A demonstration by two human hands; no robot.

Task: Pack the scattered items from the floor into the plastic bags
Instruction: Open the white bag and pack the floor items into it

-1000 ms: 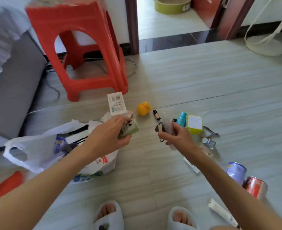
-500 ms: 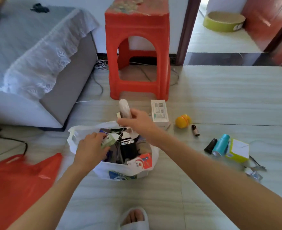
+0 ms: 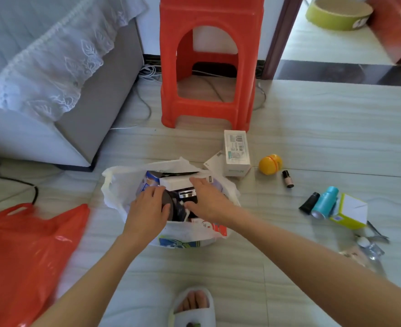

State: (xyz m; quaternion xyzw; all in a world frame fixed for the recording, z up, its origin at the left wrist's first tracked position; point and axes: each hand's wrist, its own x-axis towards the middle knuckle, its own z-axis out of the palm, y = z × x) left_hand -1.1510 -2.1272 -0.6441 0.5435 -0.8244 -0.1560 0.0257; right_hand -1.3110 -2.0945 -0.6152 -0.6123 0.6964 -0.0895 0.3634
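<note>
Progress: partway, roughly half by my read. Nearest thing is a slippered foot (image 3: 192,305), then both arms reaching fwd into the white plastic bag (image 3: 114,192), which sits mouth-up on the floor (image 3: 312,128) and already looks well filled w/ boxes and dark items.

Left hand (image 3: 147,208) is over the bag's left side, fingers curled onto a dark round item (image 3: 167,204); grip looks like it's pressing/holding that, can't confirm a full wrap. Right hand (image 3: 209,199) is palm-down over the contents, fingers extended, grip released as far as I can see, touching a white box (image 3: 178,182) inside.

Red plastic bag (image 3: 24,251) lies slack on the floor to the left; can't see any contents.

Still left, to the right of the white bag: clear wrapper and metal clippers (image 3: 376,234), yellow-white box (image 3: 350,212), teal bottle (image 3: 324,201) w/ long axis running near-right to far-left... correction, cap end points far-right, base near-left; black tube (image 3: 309,202) beside it, same slant. Farther: small roll-on vial (image 3: 288,179) lying w/ long axis roughly near-far, dark cap at the far end; yellow ball (image 3: 270,164); white labelled box (image 3: 236,149) long axis near-far, w/ a flat white card (image 3: 214,161) tucked just beside it.

Est. 9-ish items to go.
</note>
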